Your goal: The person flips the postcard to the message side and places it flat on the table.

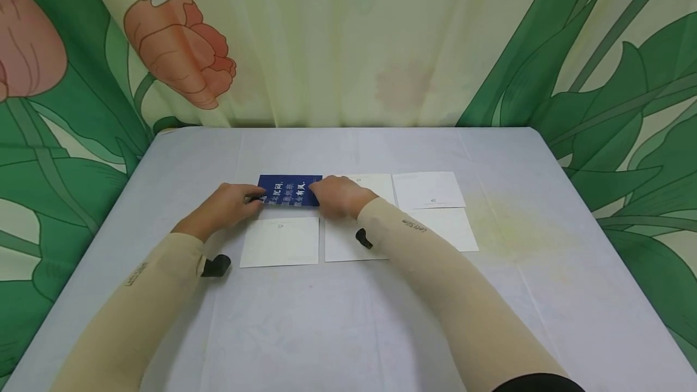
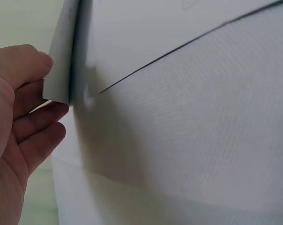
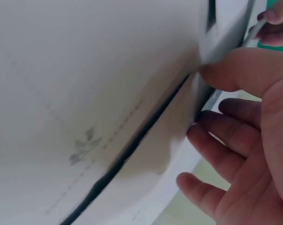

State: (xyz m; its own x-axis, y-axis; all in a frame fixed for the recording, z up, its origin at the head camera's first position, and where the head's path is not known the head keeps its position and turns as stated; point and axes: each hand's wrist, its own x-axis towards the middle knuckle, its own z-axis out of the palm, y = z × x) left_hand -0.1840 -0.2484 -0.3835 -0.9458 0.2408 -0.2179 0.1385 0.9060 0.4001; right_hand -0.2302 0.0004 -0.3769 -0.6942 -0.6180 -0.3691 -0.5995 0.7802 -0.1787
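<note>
A dark blue card (image 1: pixel 288 190) with white printed characters stands tilted at the back left of a grid of cards, its printed side toward me. My left hand (image 1: pixel 224 205) pinches its left edge between thumb and fingers. At the right edge my right hand (image 1: pixel 339 196) pinches the same card. From the left wrist, the card's edge (image 2: pixel 61 70) shows between thumb and fingers, raised over the cloth. Right below it on the table lies a white card (image 1: pixel 280 242). Another white card (image 1: pixel 376 182) is partly hidden behind my right hand.
More white cards lie flat: one at the back right (image 1: pixel 429 190), one at the front middle (image 1: pixel 348 241) and one at the front right (image 1: pixel 452 228), partly under my right sleeve. A white cloth (image 1: pixel 305 325) covers the table. Behind it hangs a leaf-patterned curtain (image 1: pixel 348 41).
</note>
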